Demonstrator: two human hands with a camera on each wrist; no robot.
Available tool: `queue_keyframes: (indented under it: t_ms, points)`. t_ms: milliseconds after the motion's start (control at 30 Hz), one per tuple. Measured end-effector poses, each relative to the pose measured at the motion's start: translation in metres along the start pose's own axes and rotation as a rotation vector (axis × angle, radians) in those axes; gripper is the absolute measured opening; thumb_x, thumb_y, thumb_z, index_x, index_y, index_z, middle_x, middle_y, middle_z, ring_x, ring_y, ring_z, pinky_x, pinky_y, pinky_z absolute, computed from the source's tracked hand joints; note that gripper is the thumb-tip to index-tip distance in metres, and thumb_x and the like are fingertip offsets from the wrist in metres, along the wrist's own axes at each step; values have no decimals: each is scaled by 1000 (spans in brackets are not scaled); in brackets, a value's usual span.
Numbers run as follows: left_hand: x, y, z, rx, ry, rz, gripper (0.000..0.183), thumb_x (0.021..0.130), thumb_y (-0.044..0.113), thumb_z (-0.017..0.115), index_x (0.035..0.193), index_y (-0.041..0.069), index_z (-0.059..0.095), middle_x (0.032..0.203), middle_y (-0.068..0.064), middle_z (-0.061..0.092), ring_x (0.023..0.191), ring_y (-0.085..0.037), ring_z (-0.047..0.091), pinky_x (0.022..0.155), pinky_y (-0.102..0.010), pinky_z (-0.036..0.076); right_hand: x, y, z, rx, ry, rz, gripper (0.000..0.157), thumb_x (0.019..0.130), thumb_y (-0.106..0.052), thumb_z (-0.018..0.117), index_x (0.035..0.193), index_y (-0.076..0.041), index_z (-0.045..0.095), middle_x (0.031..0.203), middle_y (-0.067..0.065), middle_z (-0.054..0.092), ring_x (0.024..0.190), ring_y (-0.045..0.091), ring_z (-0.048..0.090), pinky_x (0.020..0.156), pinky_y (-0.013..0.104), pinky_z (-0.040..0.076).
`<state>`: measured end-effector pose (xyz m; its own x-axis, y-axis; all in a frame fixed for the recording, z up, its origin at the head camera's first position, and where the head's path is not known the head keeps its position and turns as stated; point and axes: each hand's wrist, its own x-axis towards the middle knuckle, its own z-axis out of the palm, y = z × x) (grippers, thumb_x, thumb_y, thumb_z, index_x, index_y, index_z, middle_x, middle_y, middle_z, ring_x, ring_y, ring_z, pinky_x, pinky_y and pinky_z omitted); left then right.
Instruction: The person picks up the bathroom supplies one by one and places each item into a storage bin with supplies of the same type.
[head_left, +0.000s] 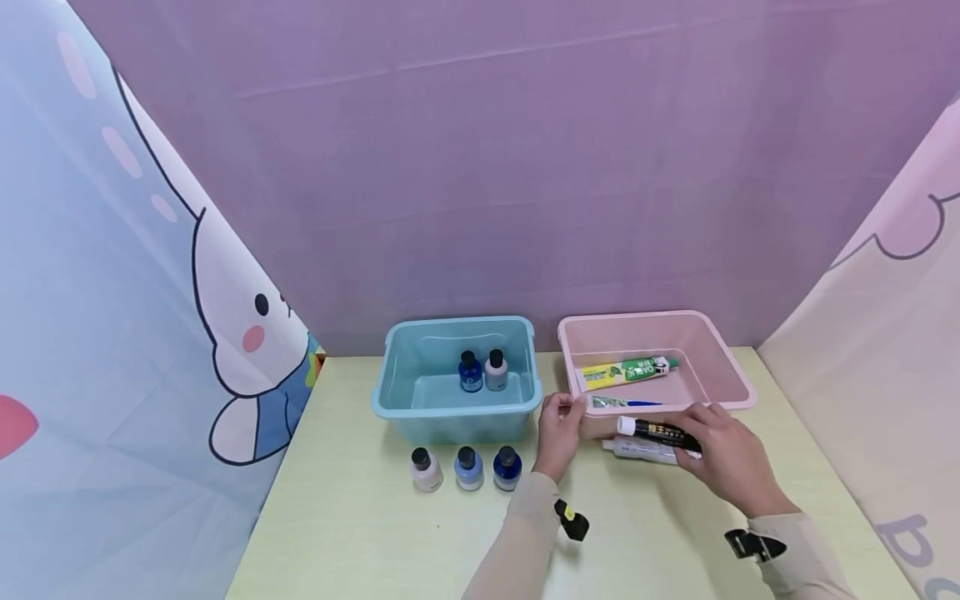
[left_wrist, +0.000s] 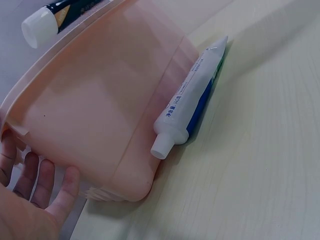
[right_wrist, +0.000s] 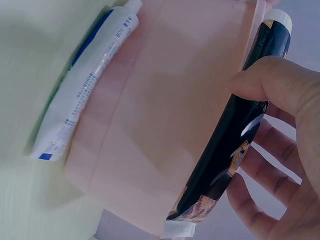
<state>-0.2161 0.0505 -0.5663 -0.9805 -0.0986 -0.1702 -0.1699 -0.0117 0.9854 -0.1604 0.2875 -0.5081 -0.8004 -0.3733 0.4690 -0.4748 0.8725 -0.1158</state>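
My right hand [head_left: 729, 460] pinches a black toothpaste tube [right_wrist: 227, 135] with a white cap between thumb and fingers. It holds the tube along the front rim of a pink plastic basin [head_left: 720, 342]. At the basin's front left corner my left hand [head_left: 558, 435] grips the rim, fingers bent at the edge. On the table against the basin's front wall lies a white and blue toothpaste tube [left_wrist: 190, 100]. Inside the basin are a yellow and green toothpaste tube [head_left: 626, 372] and another tube [head_left: 624, 402], partly hidden by the front rim.
Left of the pink basin stands a blue basin [head_left: 450, 412] holding a dark blue bottle [head_left: 470, 375] and a pale pink bottle [head_left: 496, 373]. In front of it stand a pale pink bottle [head_left: 427, 473], a light blue bottle [head_left: 468, 472] and a dark blue bottle [head_left: 507, 472].
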Motion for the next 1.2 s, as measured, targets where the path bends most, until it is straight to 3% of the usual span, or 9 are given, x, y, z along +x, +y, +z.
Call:
queue_keyframes:
  t_ms: [333,700,1200]
  points:
    - [1,0,1,11,3,-3,19,103,38,60,103,19,61,112,8,55,105,-13,52,85,-29,51,10,3,-12,-11,6,-15,47,65,-16,89,109,-12,76,98,3,70,82,23,62,60,44,52]
    - [1,-2,1,-9,1,-9,20,102,39,61,101,19,62,112,8,55,105,-13,52,85,-30,51,23,10,-19,1,46,-39,46,63,-13,89,107,-12,75,95,1,71,82,21,59,56,40,49]
    - [3,-4,2,-26,5,-12,21,101,39,63,101,18,62,112,7,55,104,-13,53,85,-30,52,41,21,-26,-17,58,-68,42,65,-12,84,106,-10,76,96,6,69,87,25,61,62,47,51]
